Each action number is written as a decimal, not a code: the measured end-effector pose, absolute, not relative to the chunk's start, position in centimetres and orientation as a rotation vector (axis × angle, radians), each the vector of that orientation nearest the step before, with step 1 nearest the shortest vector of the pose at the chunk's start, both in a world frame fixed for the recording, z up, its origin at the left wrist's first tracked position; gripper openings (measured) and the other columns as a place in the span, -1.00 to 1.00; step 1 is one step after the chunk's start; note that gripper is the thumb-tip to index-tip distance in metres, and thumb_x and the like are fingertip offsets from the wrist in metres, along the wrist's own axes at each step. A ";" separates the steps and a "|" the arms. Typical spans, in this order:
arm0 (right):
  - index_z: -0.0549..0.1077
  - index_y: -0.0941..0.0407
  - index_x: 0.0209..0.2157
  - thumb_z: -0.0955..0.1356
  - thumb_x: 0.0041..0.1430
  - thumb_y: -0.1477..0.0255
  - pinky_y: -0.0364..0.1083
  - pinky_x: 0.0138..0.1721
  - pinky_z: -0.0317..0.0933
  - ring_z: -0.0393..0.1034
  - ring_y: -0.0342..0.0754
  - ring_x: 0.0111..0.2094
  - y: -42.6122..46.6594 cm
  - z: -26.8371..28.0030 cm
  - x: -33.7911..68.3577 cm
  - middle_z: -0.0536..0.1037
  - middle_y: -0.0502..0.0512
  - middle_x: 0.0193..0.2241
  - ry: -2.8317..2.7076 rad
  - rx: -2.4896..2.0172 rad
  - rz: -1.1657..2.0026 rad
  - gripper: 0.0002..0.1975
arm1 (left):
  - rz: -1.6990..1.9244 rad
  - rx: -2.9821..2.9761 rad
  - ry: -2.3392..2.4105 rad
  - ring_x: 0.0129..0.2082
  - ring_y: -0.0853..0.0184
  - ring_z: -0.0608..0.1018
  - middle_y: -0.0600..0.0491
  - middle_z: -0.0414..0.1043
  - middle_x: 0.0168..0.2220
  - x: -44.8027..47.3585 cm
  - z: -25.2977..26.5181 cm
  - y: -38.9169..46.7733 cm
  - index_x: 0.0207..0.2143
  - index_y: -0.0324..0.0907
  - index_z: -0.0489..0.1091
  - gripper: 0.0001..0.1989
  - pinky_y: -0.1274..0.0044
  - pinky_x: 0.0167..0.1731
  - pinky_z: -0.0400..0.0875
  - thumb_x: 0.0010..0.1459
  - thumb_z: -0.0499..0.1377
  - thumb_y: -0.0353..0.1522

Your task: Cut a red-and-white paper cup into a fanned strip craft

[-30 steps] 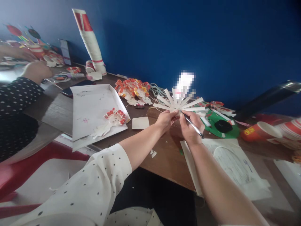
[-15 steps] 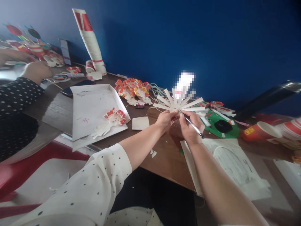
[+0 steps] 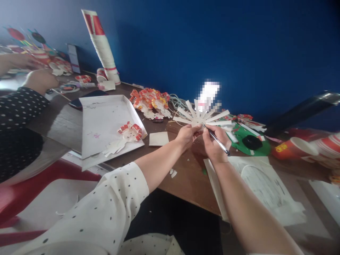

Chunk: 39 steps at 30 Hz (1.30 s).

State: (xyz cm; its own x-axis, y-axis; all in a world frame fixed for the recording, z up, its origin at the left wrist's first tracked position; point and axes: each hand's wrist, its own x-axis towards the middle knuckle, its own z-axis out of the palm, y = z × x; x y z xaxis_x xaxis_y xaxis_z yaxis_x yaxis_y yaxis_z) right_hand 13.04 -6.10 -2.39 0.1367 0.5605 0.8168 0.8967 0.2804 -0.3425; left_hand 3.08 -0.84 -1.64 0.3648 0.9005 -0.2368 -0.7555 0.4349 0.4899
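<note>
Between my hands is a white paper cup cut into strips [image 3: 196, 114], its strips fanned outward above the table. My left hand [image 3: 188, 135] pinches the lower edge of this cut cup. In my right hand [image 3: 216, 143] is a pen [image 3: 218, 141], silver and black, with its tip at the cup's centre. The fingers partly hide that centre, so I cannot make out any marks there. A small square of pale paper [image 3: 158, 139] lies to the left of my hands. Small white scraps [image 3: 173, 173] rest on the table nearer to me.
A white box lid [image 3: 103, 117] holds a red-and-white paper figure [image 3: 130, 131]. Behind it are a pile of similar figures [image 3: 150, 101] and a tall leaning stack of paper cups [image 3: 102, 49]. Green sheet [image 3: 249, 140] and cups [image 3: 297, 148] lie right. A co-worker's hands [image 3: 39, 76] are at left.
My hands, the pen and the cut cup look almost unmoved. At the left, the co-worker's hands have shifted slightly.
</note>
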 end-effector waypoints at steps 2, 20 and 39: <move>0.52 0.11 -0.19 0.31 0.23 0.30 -0.02 -0.13 0.36 0.50 0.00 -0.21 -6.1 -2.4 13.1 0.61 0.15 -0.26 -1.540 -1.406 -0.422 -0.78 | 1.088 0.330 0.520 -0.47 0.46 0.53 0.06 0.44 -0.52 3.0 -1.5 -0.9 -0.50 -0.31 0.39 -0.86 0.54 -0.12 0.44 0.05 0.20 -0.64; 0.52 0.11 -0.19 0.32 0.23 0.32 -0.01 -0.10 0.36 0.50 0.01 -0.20 -6.2 -2.2 12.9 0.61 0.16 -0.26 -1.542 -1.391 -0.409 -0.79 | 1.093 0.315 0.514 -0.44 0.45 0.53 0.05 0.44 -0.51 3.1 -1.5 -1.0 -0.51 -0.31 0.38 -0.85 0.52 -0.09 0.42 0.05 0.20 -0.64; 0.51 0.12 -0.22 0.33 0.20 0.35 -0.02 -0.13 0.37 0.50 0.00 -0.23 -6.1 -2.3 12.9 0.61 0.15 -0.29 -1.533 -1.378 -0.422 -0.82 | 1.073 0.315 0.528 -0.46 0.45 0.53 0.05 0.46 -0.50 3.0 -1.8 -0.9 -0.46 -0.29 0.39 -0.88 0.53 -0.14 0.43 0.03 0.22 -0.62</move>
